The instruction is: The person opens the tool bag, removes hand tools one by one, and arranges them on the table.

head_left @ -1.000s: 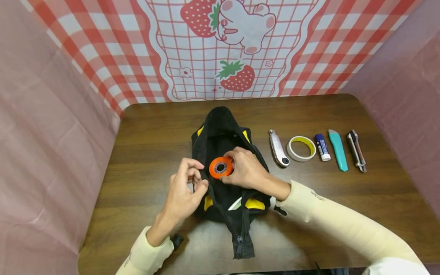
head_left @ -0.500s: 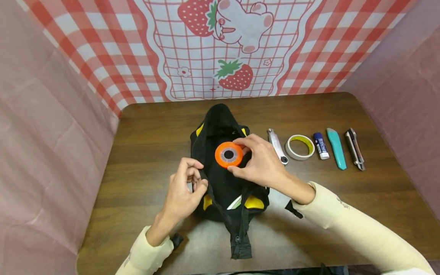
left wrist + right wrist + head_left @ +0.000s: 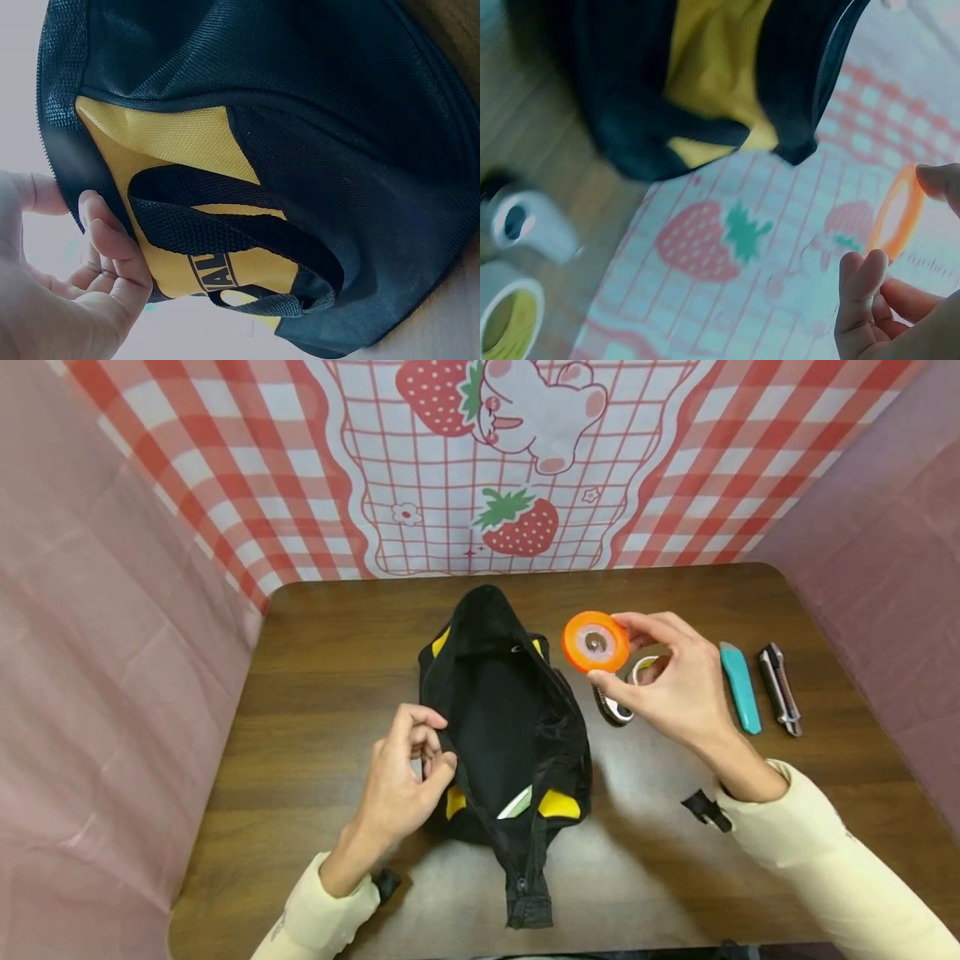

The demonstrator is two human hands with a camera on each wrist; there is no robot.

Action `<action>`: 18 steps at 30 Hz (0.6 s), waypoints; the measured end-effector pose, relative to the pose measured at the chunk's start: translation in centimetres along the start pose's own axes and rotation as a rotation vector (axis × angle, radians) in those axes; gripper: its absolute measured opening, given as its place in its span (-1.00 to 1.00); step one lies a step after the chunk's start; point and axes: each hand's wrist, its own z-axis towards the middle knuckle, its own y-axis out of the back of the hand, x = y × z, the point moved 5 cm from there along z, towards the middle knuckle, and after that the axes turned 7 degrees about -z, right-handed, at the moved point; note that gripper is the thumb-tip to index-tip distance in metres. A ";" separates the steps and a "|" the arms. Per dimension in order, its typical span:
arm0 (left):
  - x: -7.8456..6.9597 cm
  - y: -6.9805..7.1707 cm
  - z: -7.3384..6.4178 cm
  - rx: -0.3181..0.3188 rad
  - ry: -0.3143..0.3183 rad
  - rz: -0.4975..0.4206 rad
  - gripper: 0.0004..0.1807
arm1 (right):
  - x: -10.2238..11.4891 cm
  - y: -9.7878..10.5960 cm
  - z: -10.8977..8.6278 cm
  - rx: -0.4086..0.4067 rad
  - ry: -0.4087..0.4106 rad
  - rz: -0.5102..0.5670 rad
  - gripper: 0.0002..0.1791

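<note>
An unzipped black-and-yellow bag (image 3: 483, 614) lies at mid-table with its mouth spread wide. My left hand (image 3: 401, 781) pinches the left edge of that mouth; in the left wrist view the fingers (image 3: 112, 240) are at the zipper edge beside a black strap. Up and to the right of the bag, my right hand (image 3: 678, 681) holds an orange tape roll (image 3: 573, 647) between thumb and fingers, raised over the table. The right wrist view shows the orange roll (image 3: 906, 225) nearly edge-on. A white-and-green item (image 3: 515, 803) shows inside the bag's near end.
Right of the bag lie a white-handled cutter (image 3: 617, 708) and a white tape roll (image 3: 637, 667), both partly covered by my right hand. Farther right are a teal cutter (image 3: 741, 689) and a dark-and-silver cutter (image 3: 780, 689). A checked cloth (image 3: 292, 468) hangs behind the table.
My right hand has lifted the orange tape roll out of the bag's mouth and carried it up and right. It now hides the blue glue stick. The left hand keeps its place.
</note>
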 end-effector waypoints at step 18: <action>-0.1 0.0 0.1 -0.003 -0.023 0.012 -0.57 | -6.1 3.3 -0.9 -0.105 -0.184 -0.025 -0.34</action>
